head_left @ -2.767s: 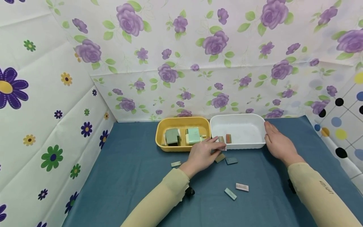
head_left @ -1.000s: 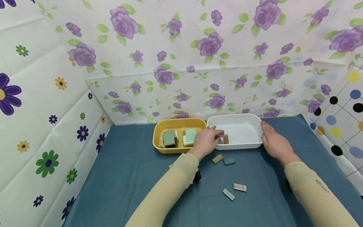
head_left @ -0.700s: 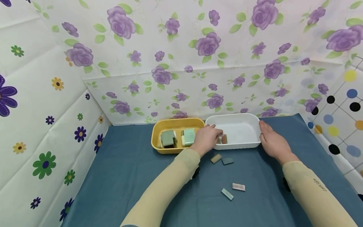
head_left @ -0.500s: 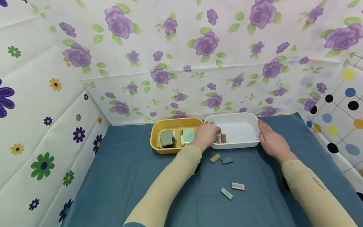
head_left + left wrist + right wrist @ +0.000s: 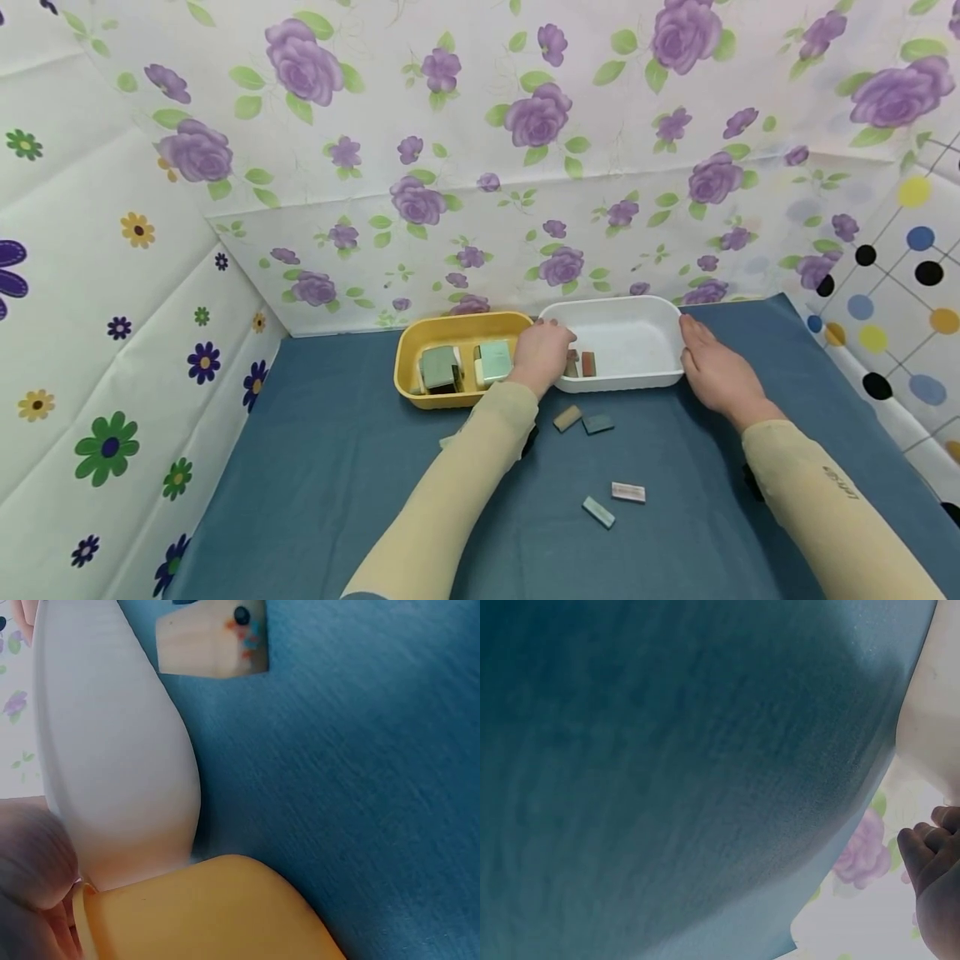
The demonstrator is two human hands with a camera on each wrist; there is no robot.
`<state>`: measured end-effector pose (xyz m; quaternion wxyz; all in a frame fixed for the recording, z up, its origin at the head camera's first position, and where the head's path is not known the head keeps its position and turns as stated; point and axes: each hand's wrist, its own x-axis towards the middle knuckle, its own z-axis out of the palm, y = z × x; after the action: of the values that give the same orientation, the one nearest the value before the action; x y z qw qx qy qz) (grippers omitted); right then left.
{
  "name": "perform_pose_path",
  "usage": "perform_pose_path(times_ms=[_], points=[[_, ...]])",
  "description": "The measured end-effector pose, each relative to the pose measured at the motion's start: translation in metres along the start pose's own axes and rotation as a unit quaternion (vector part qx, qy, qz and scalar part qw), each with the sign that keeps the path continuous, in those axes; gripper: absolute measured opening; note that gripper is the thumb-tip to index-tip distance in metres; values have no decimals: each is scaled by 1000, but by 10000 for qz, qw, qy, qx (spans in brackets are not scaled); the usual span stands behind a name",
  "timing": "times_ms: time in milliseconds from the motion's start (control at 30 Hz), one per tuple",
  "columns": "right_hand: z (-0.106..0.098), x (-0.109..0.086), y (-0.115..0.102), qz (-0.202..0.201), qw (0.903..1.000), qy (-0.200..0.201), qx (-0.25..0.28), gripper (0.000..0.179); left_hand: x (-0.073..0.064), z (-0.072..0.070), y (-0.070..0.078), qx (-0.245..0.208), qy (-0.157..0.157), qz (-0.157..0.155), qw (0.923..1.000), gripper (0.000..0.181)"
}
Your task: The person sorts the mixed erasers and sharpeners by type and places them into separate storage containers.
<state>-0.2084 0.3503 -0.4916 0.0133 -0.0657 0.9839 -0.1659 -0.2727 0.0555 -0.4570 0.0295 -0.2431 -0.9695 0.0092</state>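
Observation:
My left hand (image 5: pixel 542 354) reaches over the left end of the white tray (image 5: pixel 637 382), fingertips inside it. Beside them two small blocks stand in that tray, a brownish one (image 5: pixel 572 364) and a reddish one (image 5: pixel 588 364). The fingertips are mostly hidden, so whether they hold anything is unclear. In the left wrist view part of that hand (image 5: pixel 34 851) shows by the tray rims. My right hand (image 5: pixel 716 371) rests with straight fingers along the white tray's right end. The right wrist view shows this hand (image 5: pixel 939 889) at its edge.
A yellow tray (image 5: pixel 431 399) adjoins the white one on the left, holding a dark green box (image 5: pixel 439 367) and a mint green box (image 5: pixel 495 361). Before the trays lie a tan block (image 5: pixel 567 417), a teal block (image 5: pixel 598 424), a pinkish block (image 5: pixel 628 492) and a pale green block (image 5: pixel 598 512).
My left hand has carried a small block from in front into the white tray's left end, then shifted slightly left there. My right hand stays against the tray's right end.

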Motion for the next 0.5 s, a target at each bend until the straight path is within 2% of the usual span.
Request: perform_pose_path(times_ms=[500], points=[[1, 1, 2, -42, 10000, 7, 31, 63, -1, 7, 1, 38, 173, -53, 9998, 22]])
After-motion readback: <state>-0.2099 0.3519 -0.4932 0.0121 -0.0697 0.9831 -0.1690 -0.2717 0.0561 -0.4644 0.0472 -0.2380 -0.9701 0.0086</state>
